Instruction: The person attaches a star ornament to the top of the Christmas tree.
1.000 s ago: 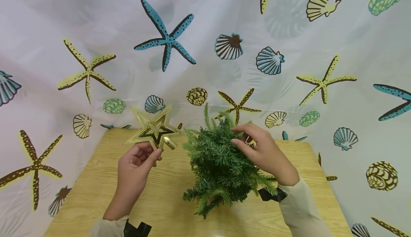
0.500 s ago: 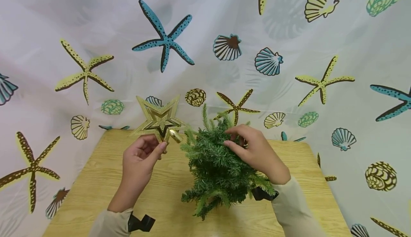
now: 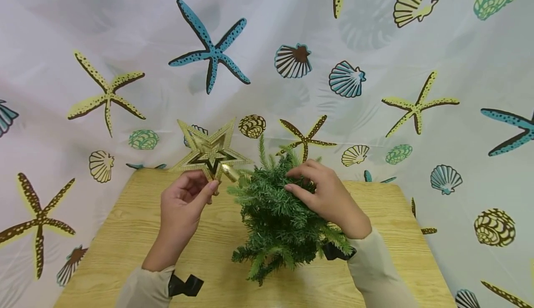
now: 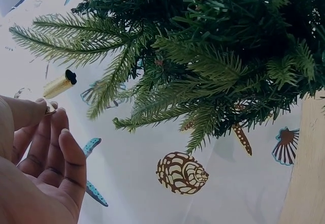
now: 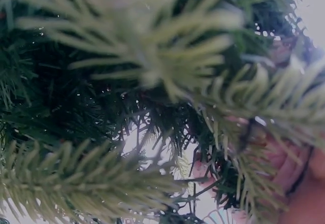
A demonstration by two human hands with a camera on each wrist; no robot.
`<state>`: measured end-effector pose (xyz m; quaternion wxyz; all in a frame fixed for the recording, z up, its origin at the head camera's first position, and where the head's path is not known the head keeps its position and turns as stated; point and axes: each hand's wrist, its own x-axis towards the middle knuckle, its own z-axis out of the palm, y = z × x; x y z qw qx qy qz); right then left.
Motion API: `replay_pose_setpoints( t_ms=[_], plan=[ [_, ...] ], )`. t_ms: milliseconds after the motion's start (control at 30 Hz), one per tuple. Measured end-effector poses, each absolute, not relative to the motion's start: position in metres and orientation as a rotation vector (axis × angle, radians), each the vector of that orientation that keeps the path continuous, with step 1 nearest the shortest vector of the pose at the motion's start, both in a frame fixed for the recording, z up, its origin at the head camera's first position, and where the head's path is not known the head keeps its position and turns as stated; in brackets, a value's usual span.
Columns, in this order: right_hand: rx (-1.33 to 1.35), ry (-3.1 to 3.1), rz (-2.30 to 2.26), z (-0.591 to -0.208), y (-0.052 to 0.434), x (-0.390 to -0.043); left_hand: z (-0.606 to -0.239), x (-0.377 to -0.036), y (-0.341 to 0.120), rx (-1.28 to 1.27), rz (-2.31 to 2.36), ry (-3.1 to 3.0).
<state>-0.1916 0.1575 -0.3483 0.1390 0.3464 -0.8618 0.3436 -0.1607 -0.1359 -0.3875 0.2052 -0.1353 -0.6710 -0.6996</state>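
Observation:
A gold glittery star tree topper [image 3: 212,152] stands upright in the head view, its lower point pinched between the thumb and fingers of my left hand [image 3: 185,208]. The topper's short gold socket [image 4: 59,85] angles toward the tree in the left wrist view, its dark open end near the branches. The small artificial Christmas tree [image 3: 281,215] stands just right of it. My right hand [image 3: 329,199] lies against the tree's upper right side, thumb and index finger apart at the foliage. In the right wrist view, needles cover most of that hand.
The tree is on a light wooden table [image 3: 208,266]. Behind and around the table hangs a white cloth [image 3: 267,16] printed with starfish and shells. Black straps are on both wrists, below beige sleeves [image 3: 143,289].
My left hand has carried the star topper up and right, closer to the treetop. My right hand has slid left across the upper foliage, while the tree has hardly moved.

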Motion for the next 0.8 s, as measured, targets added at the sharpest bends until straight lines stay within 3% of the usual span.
replay_pose_setpoints(
  t_ms=[467, 800],
  plan=[
    [0.988, -2.51, 1.013, -0.35, 0.161, -0.189, -0.381, -0.17, -0.122, -0.388, -1.903, -1.928],
    [0.985, -2.518, 1.022, -0.35, 0.161, -0.189, -0.355, -0.166, -0.112, -0.49, -1.828, -1.992]
  ],
)
